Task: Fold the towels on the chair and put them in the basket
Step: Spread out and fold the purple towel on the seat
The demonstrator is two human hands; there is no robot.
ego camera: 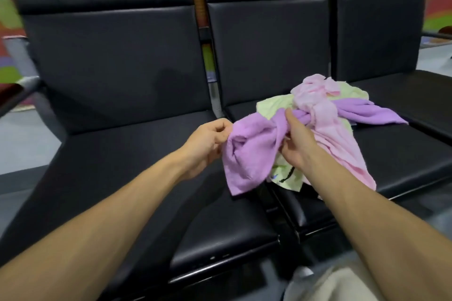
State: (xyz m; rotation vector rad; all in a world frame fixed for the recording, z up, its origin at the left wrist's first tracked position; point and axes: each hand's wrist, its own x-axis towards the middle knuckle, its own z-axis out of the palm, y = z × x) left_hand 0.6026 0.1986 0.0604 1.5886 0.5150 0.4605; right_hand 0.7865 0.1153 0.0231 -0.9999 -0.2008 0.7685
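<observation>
The left hand [208, 146] has its fingers [220, 131] curled, pinching the near edge of the purple towel [247, 151]. Just right of them, the right hand [297, 146] grips the towel's twisted middle. Beyond the fingers, a pink towel [325, 115] and a green towel [271, 105] lie heaped on the black chair [391, 151].

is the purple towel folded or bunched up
Not folded. The purple towel is crumpled and twisted, gripped by the left hand and right hand, with its far part wound through the pink towel.
</observation>
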